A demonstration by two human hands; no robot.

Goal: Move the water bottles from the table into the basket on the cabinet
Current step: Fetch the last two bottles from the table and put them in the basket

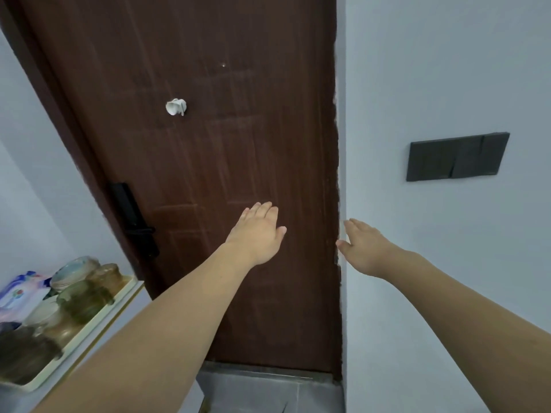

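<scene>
Both my arms stretch forward in front of a brown door. My left hand point(258, 234) is flat with fingers extended, held in front of the door's lower panel, and holds nothing. My right hand point(362, 248) is also flat and empty, at the door's right edge where it meets the pale wall. No water bottle, table or basket is in view.
The brown door point(214, 129) carries a black lock handle point(134, 219) and a white hook point(176, 107). A cream tray point(98, 318) with glass jars point(83, 299) sits on a cabinet at lower left. A dark switch panel point(456, 156) is on the right wall. Grey floor tiles point(268, 391) lie below.
</scene>
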